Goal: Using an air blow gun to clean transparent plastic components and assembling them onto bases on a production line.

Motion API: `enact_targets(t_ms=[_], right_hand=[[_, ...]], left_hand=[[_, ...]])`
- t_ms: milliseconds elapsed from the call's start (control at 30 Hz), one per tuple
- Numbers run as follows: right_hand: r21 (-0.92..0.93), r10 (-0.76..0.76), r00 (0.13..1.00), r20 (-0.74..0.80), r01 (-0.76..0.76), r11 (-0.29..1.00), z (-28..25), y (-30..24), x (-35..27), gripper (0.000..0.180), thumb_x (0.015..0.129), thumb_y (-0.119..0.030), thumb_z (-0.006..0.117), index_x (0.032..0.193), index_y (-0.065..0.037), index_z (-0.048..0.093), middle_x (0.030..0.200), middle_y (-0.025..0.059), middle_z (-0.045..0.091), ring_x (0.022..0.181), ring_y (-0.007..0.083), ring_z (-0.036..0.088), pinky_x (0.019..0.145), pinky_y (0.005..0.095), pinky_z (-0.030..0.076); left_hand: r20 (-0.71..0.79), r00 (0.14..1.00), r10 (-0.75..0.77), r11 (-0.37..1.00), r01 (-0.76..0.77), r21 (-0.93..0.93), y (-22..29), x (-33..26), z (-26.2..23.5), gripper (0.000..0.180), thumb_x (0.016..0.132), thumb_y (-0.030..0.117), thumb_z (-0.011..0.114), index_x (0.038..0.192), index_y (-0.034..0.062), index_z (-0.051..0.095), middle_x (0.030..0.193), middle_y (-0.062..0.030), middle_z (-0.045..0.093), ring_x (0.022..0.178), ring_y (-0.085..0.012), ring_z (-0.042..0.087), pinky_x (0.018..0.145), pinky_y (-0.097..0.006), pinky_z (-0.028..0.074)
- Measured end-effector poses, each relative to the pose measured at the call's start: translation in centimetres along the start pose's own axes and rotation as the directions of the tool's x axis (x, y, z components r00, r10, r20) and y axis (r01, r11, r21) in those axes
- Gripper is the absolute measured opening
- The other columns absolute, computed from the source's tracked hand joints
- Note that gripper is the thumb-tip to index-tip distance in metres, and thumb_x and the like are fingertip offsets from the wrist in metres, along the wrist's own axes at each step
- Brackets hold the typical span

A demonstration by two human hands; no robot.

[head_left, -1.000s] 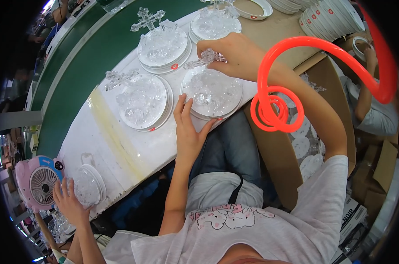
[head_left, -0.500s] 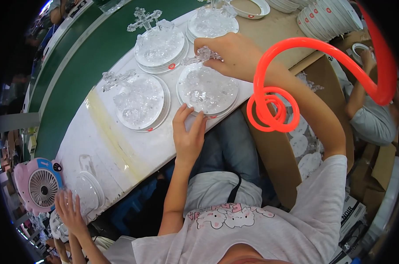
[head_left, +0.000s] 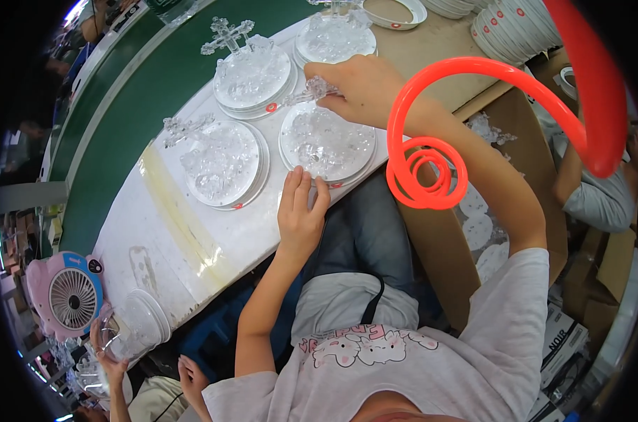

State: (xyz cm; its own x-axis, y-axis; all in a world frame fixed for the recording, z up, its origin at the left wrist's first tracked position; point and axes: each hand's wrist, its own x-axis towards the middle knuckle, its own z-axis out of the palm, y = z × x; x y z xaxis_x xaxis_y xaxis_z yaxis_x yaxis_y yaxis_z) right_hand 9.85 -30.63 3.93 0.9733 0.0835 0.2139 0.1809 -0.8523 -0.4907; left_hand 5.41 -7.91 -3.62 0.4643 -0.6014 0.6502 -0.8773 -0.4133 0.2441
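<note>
My right hand (head_left: 365, 91) pinches a clear plastic cross (head_left: 310, 91) at the far edge of a round white base (head_left: 329, 169). Clear, sparkling moulded plastic covers the top of this base. At its near rim, my left hand (head_left: 301, 224) rests with outstretched fingertips, gripping nothing. Left of it lies a similar base (head_left: 224, 165) with a clear cross (head_left: 187, 126) tilted outward. Another base (head_left: 252, 74), just beyond, carries an upright cross (head_left: 227, 34). The farthest base (head_left: 335, 36) is cut off at the top of the view.
A red coiled hose (head_left: 431, 176) hangs over my right forearm. Beneath that arm, a cardboard box (head_left: 431, 253) holds clear plastic parts. White rings (head_left: 505, 32) are stacked at far right. A pink fan (head_left: 69, 299) and a co-worker's hand (head_left: 111, 355) are at left.
My right hand stays at the cross, shifting slightly left. My left fingers have moved a little along the near rim. The co-worker's hands at lower left have moved apart.
</note>
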Motion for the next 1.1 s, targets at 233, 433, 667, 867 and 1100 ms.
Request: enact_targets(t_ms=[233, 433, 667, 867, 1100], right_hand=[[-0.094, -0.078, 0.997, 0.012, 0.079, 0.992, -2.4, -2.9, 0.6, 0.024, 0.077, -0.017, 0.059, 0.099, -0.010, 0.053, 0.069, 0.0116, 0.062, 0.067, 0.0307, 0.061, 0.060, 0.0389, 0.047], [-0.382, -0.180, 0.981, 0.076, 0.196, 0.903, -1.2, -1.1, 0.8, 0.024, 0.077, -0.019, 0.060, 0.098, -0.009, 0.053, 0.071, 0.0128, 0.062, 0.068, 0.0319, 0.061, 0.060, 0.0398, 0.047], [0.005, -0.044, 0.998, 0.048, 0.044, 0.999, -0.5, -0.1, 0.3, 0.024, 0.077, -0.018, 0.061, 0.097, -0.008, 0.053, 0.073, 0.0137, 0.063, 0.069, 0.0317, 0.061, 0.062, 0.0390, 0.047], [0.065, -0.082, 0.997, 0.017, 0.080, 0.995, -2.2, -2.2, 0.4, 0.023, 0.077, -0.015, 0.063, 0.097, -0.008, 0.054, 0.076, 0.0145, 0.063, 0.069, 0.0297, 0.061, 0.064, 0.0351, 0.048], [0.000, -0.035, 0.999, 0.028, 0.035, 0.999, -4.2, -3.6, 0.4, 0.023, 0.079, -0.016, 0.063, 0.097, -0.007, 0.055, 0.076, 0.0138, 0.063, 0.067, 0.0275, 0.061, 0.062, 0.0329, 0.048]], left_hand=[[-0.023, 1.000, -0.007, 0.995, 0.005, -0.100, 0.0, -0.6, -0.3, 0.029, 0.069, -0.005, 0.059, 0.098, -0.0023, 0.061, 0.100, -0.0164, 0.054, 0.098, -0.0347, 0.055, 0.085, -0.044, 0.047], [-0.017, 1.000, 0.011, 0.994, -0.013, -0.105, 0.3, 0.0, 0.1, 0.027, 0.069, -0.003, 0.058, 0.096, -0.0055, 0.059, 0.100, -0.0166, 0.055, 0.097, -0.0337, 0.055, 0.087, -0.042, 0.046], [0.027, 0.999, 0.022, 0.997, -0.020, -0.078, 0.0, 0.4, -0.4, 0.020, 0.073, -0.003, 0.064, 0.093, -0.0028, 0.058, 0.096, -0.0155, 0.056, 0.092, -0.0362, 0.056, 0.080, -0.041, 0.048], [0.051, 0.938, -0.344, 0.905, 0.345, -0.250, -0.5, 1.5, -1.8, 0.092, 0.061, 0.016, 0.081, 0.132, -0.0038, 0.026, 0.134, -0.0282, 0.028, 0.123, -0.0411, 0.033, 0.102, -0.044, 0.030], [0.162, 0.896, -0.413, 0.812, 0.443, -0.380, -0.4, 2.3, -0.8, 0.109, 0.058, 0.020, 0.083, 0.136, -0.0095, 0.014, 0.139, -0.0282, 0.023, 0.127, -0.0406, 0.029, 0.104, -0.041, 0.028]])
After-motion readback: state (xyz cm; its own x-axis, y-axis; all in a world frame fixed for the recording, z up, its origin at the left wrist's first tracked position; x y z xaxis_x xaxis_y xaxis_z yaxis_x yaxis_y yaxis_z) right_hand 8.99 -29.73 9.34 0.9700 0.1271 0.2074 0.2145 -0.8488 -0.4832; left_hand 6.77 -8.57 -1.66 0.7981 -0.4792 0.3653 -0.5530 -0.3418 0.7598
